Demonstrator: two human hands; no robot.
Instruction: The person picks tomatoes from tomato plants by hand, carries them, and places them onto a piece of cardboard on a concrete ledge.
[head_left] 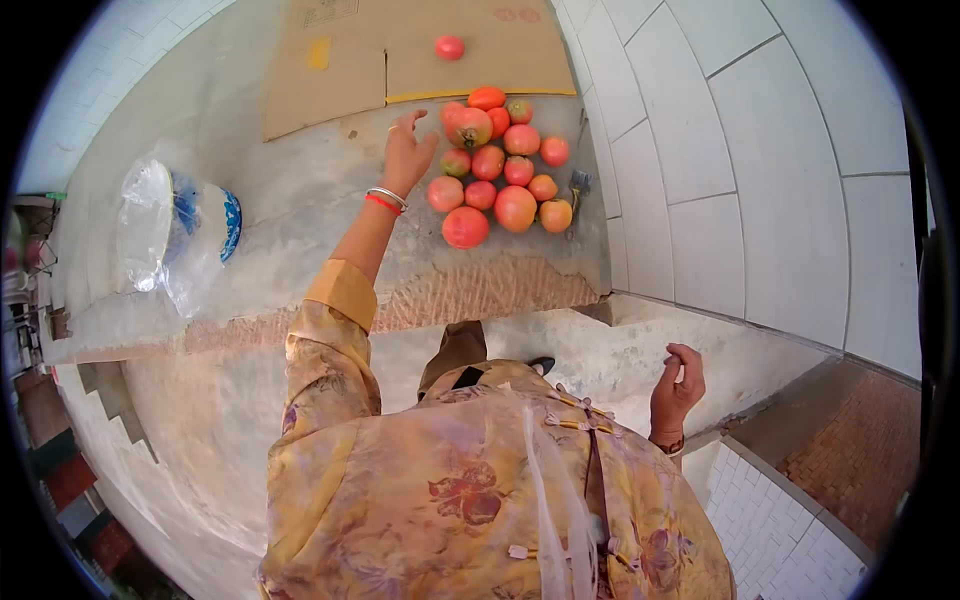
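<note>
My left hand (408, 155) reaches over the concrete ledge, just left of a cluster of red and orange tomatoes (515, 208). Its fingers are apart with nothing between them, and a silver bangle and a red band circle the wrist. Closest to it are a large ribbed tomato (472, 127) and a greenish-red tomato (455, 162). One single tomato (449, 47) lies apart on the flattened cardboard (470, 75). Off to the right, my right hand (677, 390) hangs beside my body with its fingers curled in, and I see nothing in it.
A white and blue container wrapped in clear plastic (180, 225) stands at the ledge's left. A small dark object (580, 183) lies by the rightmost tomatoes. The tiled wall (690, 150) bounds the right side. The ledge's rough broken edge (480, 290) runs before me; steps (115, 400) descend at left.
</note>
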